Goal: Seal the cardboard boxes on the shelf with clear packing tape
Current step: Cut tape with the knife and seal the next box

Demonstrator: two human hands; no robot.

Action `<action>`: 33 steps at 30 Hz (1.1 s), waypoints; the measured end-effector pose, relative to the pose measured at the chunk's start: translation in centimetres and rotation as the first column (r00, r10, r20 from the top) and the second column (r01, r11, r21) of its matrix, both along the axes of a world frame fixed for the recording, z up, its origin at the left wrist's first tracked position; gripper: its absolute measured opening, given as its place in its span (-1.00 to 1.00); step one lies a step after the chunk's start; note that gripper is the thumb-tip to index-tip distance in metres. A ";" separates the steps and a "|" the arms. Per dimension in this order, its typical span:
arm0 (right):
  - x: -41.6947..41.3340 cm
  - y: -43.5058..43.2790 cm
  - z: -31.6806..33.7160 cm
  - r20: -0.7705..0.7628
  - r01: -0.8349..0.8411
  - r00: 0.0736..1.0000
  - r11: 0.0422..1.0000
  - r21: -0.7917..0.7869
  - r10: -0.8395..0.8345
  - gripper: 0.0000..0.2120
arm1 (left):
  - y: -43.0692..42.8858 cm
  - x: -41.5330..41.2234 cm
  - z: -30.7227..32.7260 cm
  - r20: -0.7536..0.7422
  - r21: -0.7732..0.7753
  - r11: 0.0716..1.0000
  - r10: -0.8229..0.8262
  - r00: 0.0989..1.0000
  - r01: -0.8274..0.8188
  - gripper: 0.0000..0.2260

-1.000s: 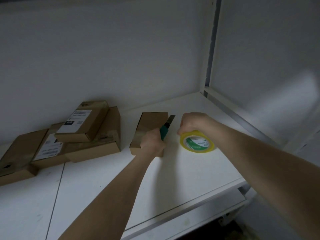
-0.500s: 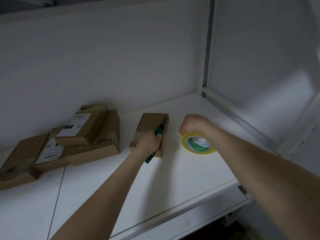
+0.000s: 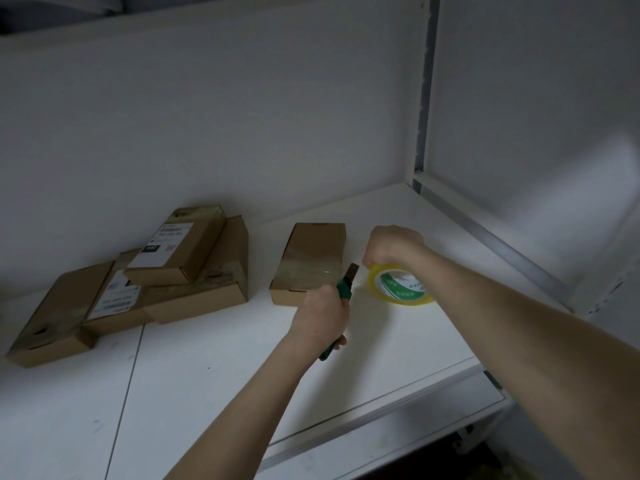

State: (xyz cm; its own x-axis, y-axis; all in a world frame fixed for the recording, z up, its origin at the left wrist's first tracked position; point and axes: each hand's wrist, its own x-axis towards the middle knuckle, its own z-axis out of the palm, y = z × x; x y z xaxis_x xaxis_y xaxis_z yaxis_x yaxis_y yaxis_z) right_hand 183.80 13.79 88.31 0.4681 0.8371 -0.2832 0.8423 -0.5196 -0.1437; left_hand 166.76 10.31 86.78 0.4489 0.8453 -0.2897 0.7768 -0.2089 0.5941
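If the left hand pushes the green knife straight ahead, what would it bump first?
Probably the right hand holding the tape roll; the knife in the left hand points just past the box edge. Depth is unclear.

We take this for a storeroom or parcel-packing corner rather than a living space. The lone cardboard box lies on a white metal shelf board of plain storage racking, whose upright post rises behind and to the right of that box. To the box's left lies a loose pile of cardboard boxes, two of them bearing printed shipping labels. Just right of the box we see packing tools: a roll of clear packing tape and a green utility knife. A bare white back panel stands behind the box.
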 end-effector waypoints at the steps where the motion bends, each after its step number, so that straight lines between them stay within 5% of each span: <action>1: -0.1 0.0 0.0 0.003 -0.002 1.000 1.000 -0.002 0.002 -0.83 | 0.1 0.1 -0.1 -0.007 -0.012 1.000 -0.004 1.000 0.004 -0.78; 13: 0.4 -0.4 -0.3 -0.014 0.020 1.000 0.999 0.045 -0.019 -0.79 | 0.7 2.0 -0.4 -0.138 -0.082 0.996 -0.028 0.990 0.017 -0.79; 33: 2.6 -3.7 -1.0 -0.380 0.233 0.913 0.954 0.188 -0.148 -0.58 | 0.6 3.0 0.5 -0.186 -0.005 0.997 -0.076 0.980 0.077 -0.78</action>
State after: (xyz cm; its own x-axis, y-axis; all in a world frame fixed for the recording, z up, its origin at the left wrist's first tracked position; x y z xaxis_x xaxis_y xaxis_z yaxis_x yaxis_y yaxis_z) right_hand 186.37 10.09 87.30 0.5281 0.8028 -0.2766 0.5997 -0.5833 -0.5479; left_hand 169.75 10.95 87.28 0.4509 0.8112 -0.3724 0.8553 -0.2733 0.4402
